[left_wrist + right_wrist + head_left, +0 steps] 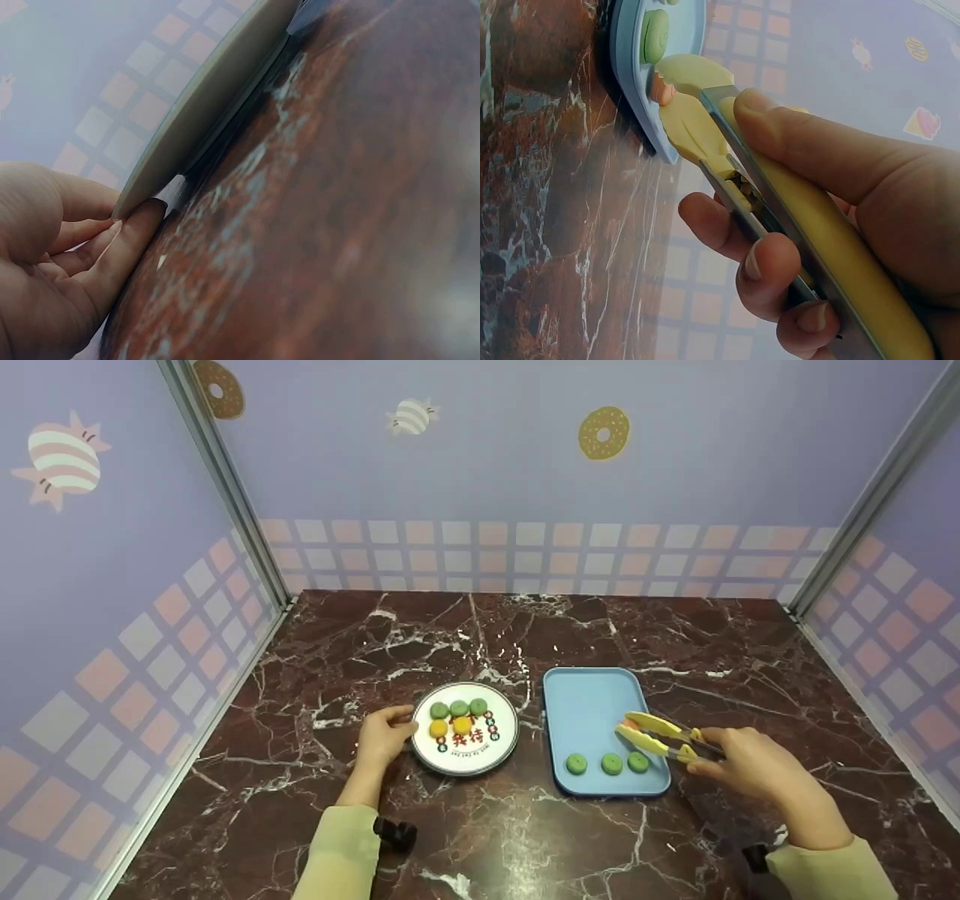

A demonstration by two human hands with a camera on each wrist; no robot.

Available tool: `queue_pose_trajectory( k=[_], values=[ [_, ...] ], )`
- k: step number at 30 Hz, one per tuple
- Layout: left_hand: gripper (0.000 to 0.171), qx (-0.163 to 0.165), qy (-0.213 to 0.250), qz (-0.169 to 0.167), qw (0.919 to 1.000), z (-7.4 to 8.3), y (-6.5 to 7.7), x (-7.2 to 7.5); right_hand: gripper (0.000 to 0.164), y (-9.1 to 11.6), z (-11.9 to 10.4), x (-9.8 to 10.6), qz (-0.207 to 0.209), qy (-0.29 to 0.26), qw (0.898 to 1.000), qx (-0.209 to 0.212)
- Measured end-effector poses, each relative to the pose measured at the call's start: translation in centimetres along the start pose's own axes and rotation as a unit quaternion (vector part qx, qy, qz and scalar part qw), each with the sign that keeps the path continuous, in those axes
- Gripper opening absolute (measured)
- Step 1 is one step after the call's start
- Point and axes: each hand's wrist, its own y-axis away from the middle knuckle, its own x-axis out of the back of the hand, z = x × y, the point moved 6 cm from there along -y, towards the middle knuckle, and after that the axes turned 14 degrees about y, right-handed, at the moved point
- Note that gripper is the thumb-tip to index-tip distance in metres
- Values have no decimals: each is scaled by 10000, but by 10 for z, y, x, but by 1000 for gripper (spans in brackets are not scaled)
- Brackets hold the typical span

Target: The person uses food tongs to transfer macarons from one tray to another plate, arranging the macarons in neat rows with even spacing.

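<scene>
At the rim of a round white plate [504,720], my left hand [384,737] pinches the edge between thumb and fingers, as the left wrist view shows. Three green discs [459,708] lie in a row on that plate, above two yellow discs [439,728]. My right hand [761,769] grips yellow tongs [694,127], whose tips reach over the right side of a blue tray [589,697]. Between the tips sits a small orange piece [661,90]; whether it touches the tray I cannot tell. Three more green discs [611,764] lie along the tray's near end.
Plate and tray stand side by side on a dark red marbled table [480,630], a narrow gap between them. Patterned purple panels [510,472] enclose the back and both sides. Black wrist cameras [396,834] sit at both sleeves.
</scene>
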Motion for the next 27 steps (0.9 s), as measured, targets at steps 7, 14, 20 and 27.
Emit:
queue_pose_trajectory(
  k=[7,14,20,27],
  values=[
    [37,5,-53,-33,10000,-1,-1,0,47,0,-2,2,25,17,10000,-4],
    [37,-57,-110,-41,9999,1,0,0,34,-3,-10,8,130,83,9999,27],
    [36,-111,-77,-26,9999,2,1,0,39,-8,-19,15,220,157,9996,48],
    [36,-63,44,-31,10000,1,1,0,32,-15,-31,22,300,130,9993,190]
  ],
)
